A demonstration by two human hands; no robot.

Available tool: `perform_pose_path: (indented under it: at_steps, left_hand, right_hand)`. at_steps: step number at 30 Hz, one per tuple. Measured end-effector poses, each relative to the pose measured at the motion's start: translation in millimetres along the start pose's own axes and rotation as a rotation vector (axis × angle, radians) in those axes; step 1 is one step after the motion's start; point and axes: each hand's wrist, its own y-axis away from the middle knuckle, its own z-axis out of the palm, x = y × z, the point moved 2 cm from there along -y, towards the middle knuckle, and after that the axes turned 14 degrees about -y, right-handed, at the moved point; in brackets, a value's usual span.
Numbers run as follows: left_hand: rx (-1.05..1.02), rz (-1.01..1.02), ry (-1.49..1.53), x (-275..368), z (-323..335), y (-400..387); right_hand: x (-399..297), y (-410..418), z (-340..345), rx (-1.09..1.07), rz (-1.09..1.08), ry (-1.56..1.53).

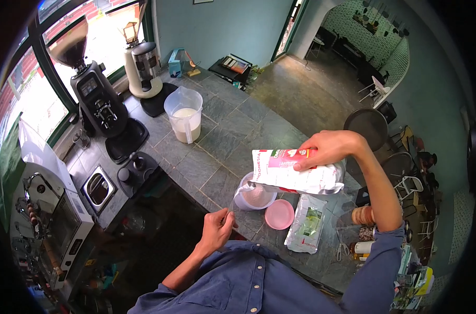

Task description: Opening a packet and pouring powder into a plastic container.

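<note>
My right hand [330, 149] grips a white and red foil pouch [297, 176], tilted on its side with its open end over a pale plastic tub [244, 202]. Pinkish powder [257, 195] lies in the tub. My left hand [219, 229], its fingers curled, is just to the left of the tub; a thin clear edge runs towards its fingertips, and whether they hold it is unclear. A round pink lid [279, 214] lies right of the tub, beside a silver and green foil pouch [306, 223]. Farther back stands a clear plastic measuring jug [185, 121] with milky liquid.
Two coffee grinders [98, 100] [144, 74] stand by the window on the grey tiled counter [222, 137]. An espresso machine [69, 227] and a steel container [99, 189] are at left. Scissors [342, 249] and several jars [363, 233] sit at the right.
</note>
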Motion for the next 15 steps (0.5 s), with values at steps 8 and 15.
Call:
perform_pose_path:
  at_steps: [8, 15]
  left_hand:
    - [-0.051, -0.032, -0.043, 0.3, 0.7, -12.1]
    - [-0.068, -0.033, -0.057, -5.0, 3.2, -14.6]
  right_hand:
    - [5.5, -8.1, 8.0, -0.02, -0.062, -0.027]
    - [12.4, -16.3, 12.5, -0.025, -0.013, -0.004]
